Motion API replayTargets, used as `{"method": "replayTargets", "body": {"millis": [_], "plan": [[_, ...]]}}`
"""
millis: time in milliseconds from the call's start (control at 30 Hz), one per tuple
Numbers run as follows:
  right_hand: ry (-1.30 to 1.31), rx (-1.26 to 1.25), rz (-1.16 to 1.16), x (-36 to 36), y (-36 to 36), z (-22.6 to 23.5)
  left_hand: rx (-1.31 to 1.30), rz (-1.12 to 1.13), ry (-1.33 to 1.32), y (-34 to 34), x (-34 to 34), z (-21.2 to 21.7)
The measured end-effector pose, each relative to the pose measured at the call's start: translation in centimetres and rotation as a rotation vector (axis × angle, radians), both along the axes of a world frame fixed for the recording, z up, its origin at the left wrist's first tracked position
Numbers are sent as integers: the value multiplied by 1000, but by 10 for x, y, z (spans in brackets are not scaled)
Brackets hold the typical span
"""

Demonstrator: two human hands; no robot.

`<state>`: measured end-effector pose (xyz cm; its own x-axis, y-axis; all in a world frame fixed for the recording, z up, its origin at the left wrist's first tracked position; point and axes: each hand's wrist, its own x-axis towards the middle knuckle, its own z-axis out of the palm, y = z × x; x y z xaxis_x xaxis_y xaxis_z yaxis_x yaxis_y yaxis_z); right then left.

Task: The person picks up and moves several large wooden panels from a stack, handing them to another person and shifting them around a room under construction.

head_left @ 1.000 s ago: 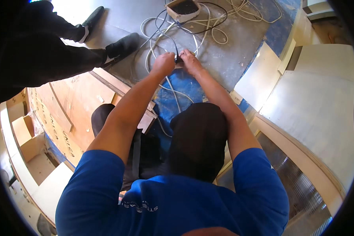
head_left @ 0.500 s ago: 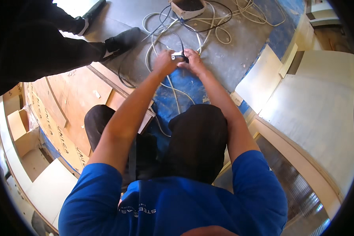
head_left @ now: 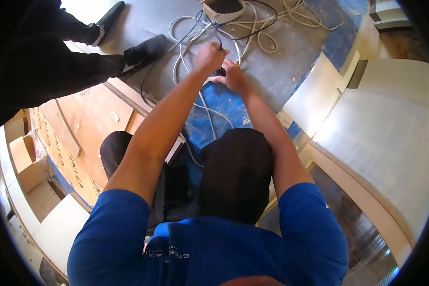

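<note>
Head view: your left hand [head_left: 210, 57] has its fingers curled closed around the black cable [head_left: 219, 42]. Your right hand [head_left: 234, 77] pinches a small black fitting [head_left: 219, 72], partly hidden, between thumb and fingers, just on your side of the left fingers, near the blue floor patch [head_left: 219, 102].

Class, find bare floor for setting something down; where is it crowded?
Mostly bare: the grey floor between the right hand and the pale board, with a few scraps. Crowded: around the left hand and box, where cables loop.
</note>
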<state>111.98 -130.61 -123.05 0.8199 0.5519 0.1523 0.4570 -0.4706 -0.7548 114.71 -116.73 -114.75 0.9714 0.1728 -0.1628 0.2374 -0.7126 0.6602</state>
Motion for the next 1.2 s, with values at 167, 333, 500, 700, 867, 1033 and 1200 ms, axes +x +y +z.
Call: {"method": "replayTargets", "body": {"millis": [167, 333, 500, 700, 867, 1033, 1200], "plan": [[-98, 31, -38, 1, -6, -15, -55, -254, 36, 10, -16, -28], [39, -23, -16, 9, 1, -13, -493, 110, 81, 1, -36, -46], [50, -121, -38, 12, -4, -12, -238, 33, -179, -16, -22, -8], [18, -80, -18, 13, -1, -15, -512, 5, -278, 33, 140, 62], [91, -101, 24, 9, 6, -9, 625, -52, -118, 170, 14, -71], [64, -136, -43, 15, -10, -16, 386, 26, 408, 93, -147, -53], [46, -131, -14, 5, -1, -11, 323, 72, 272, 92, -155, -47]]}}
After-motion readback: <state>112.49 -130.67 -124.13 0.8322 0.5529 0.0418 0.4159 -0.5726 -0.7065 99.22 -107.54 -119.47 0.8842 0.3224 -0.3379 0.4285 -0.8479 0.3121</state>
